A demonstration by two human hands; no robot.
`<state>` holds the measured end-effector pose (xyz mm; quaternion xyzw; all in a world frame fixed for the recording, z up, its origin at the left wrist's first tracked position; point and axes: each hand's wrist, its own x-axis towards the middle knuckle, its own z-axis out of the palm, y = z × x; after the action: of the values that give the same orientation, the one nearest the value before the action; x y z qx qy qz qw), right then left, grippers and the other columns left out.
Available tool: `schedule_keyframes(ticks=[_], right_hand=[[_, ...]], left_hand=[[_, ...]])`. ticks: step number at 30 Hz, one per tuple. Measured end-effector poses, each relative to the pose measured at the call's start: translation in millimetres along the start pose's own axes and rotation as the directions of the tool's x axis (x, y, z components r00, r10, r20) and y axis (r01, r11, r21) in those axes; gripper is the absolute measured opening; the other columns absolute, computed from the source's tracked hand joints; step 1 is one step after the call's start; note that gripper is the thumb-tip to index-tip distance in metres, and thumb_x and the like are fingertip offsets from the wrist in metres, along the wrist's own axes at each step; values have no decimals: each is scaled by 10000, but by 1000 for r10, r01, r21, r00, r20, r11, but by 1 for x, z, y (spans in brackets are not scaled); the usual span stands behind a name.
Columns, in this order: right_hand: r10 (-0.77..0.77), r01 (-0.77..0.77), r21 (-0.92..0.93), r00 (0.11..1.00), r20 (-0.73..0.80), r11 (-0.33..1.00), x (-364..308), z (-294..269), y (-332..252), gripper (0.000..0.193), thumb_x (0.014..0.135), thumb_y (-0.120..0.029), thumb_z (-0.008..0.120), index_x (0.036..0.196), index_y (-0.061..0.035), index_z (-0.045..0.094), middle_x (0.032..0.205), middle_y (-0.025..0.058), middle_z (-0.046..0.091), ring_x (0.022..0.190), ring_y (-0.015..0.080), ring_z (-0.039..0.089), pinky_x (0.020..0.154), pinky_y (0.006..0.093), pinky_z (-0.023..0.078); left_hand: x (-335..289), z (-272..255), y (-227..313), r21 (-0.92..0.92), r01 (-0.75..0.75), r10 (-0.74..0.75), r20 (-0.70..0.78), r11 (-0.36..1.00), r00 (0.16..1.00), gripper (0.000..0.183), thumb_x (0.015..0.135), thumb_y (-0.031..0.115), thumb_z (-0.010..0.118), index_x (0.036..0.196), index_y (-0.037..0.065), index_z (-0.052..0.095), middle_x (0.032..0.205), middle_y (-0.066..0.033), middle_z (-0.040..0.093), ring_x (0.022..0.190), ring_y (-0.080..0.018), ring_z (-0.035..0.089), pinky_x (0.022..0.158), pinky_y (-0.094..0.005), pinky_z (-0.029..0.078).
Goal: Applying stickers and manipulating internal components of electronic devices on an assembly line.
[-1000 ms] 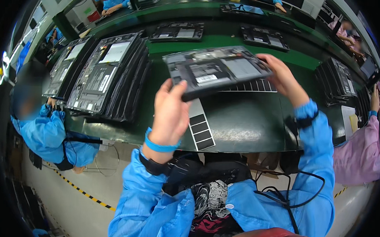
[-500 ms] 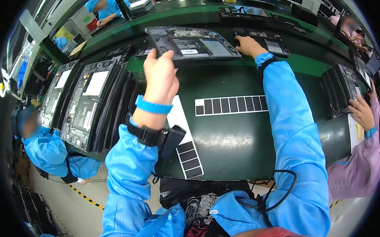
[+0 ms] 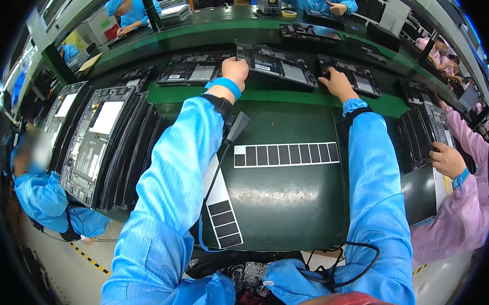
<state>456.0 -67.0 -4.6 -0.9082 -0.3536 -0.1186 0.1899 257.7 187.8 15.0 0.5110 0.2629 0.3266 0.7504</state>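
In the head view, the left hand (image 3: 235,72) clasps a flat, black laptop base (image 3: 281,66) at the far side of a glossy green bench (image 3: 286,206); the right hand (image 3: 339,84) touches a second base (image 3: 362,81), grip unclear.

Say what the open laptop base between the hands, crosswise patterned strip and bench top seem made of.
Laptop base: probably matte plastic or metal, dark and dull. Strip: likely matte paper or film, thin and flat. Bench top: perhaps glossy rubber or vinyl, smooth with soft glare.
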Motion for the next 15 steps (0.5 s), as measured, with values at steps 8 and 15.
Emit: schedule_keyframes(ticks=[8, 15], right_hand=[[6, 1, 255, 1000, -29, 967, -41, -39, -12, 309, 844, -282, 626, 1063, -66, 609, 894, 156, 652, 831, 311, 639, 736, 379, 496], [-241, 22, 457, 872, 426, 889, -176, -110, -88, 408, 826, -214, 663, 1185, -57, 550, 1099, 126, 601, 1024, 230, 565, 901, 346, 437]], left_hand=[[-15, -29, 27, 904, 43, 558, -300, 425, 774, 366, 705, 200, 628, 1006, -2, 581, 1017, -233, 601, 952, -374, 595, 863, -432, 477], [20, -134, 21, 919, -372, 368, 393, -130, 842, 179, 773, 94, 620, 942, 33, 617, 1019, -240, 626, 1017, -407, 581, 833, -449, 495]])
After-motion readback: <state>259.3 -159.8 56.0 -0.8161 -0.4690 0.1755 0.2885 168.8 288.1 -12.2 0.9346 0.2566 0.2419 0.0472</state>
